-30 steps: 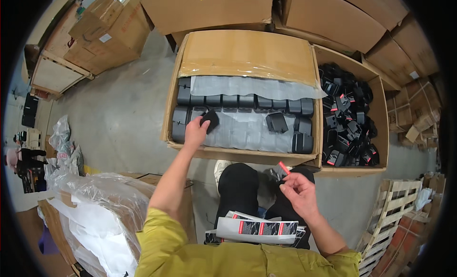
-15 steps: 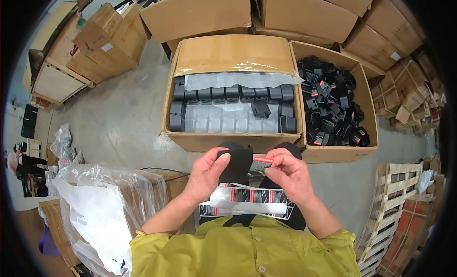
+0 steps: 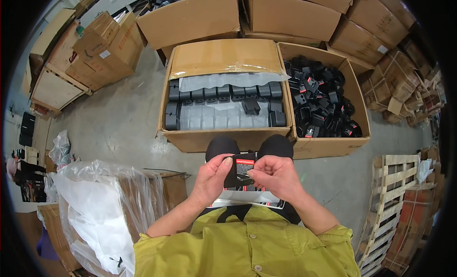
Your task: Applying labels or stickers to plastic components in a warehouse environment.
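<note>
My left hand (image 3: 213,178) grips a flat-faced black plastic piece (image 3: 230,180) between thumb and fingers, in front of my knees. Against its face lies a red-and-black label sticker (image 3: 244,166). My right hand (image 3: 280,178) is closed, its thumb and forefinger at the sticker's right edge. On my lap, under both hands, rest sheets of similar labels (image 3: 252,197) with white backing, partly covered by the hands.
Ahead stands an open carton (image 3: 223,140) with rows of black parts and translucent wrap; one loose black part (image 3: 251,106) lies on top. Right of it, another carton (image 3: 328,147) holds a heap of labelled black pieces. A plastic-wrapped box (image 3: 157,193) is at left, a wooden pallet (image 3: 388,196) at right.
My right hand has brought the sticker leftward onto the face of the black piece; before, it was held apart beside it. The view has shifted slightly.
</note>
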`<state>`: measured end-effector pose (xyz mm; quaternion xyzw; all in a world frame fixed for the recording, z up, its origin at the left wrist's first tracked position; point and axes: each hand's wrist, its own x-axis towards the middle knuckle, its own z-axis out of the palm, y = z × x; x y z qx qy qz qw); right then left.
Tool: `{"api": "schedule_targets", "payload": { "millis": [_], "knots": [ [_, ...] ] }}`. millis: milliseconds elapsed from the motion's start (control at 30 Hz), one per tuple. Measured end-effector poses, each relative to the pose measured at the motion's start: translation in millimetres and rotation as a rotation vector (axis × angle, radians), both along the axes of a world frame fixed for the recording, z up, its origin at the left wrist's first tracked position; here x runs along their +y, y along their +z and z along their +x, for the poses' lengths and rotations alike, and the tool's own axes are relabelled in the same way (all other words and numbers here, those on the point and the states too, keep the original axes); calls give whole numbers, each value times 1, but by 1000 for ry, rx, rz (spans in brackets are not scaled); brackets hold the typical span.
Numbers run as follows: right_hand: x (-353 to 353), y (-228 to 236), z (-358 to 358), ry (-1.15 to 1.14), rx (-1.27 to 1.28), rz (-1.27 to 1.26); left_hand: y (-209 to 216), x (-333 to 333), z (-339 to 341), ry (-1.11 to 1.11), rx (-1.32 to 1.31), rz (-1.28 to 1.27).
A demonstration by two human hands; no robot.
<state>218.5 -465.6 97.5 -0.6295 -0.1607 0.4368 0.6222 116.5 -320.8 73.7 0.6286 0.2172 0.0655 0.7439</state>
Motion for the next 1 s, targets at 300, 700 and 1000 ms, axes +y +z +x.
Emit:
{"api": "schedule_targets", "payload": {
  "millis": [300, 700, 1000],
  "knots": [
    [-4, 8, -11, -19, 52, 72, -4, -6, -3, -6, 61, -3],
    [-8, -6, -10, -47, -277, -43, 2, -15, -4, 4, 17, 49],
    [-8, -10, -5, -29, -259, -124, -4, -16, -6, 6, 34, 102]
  ]
}}
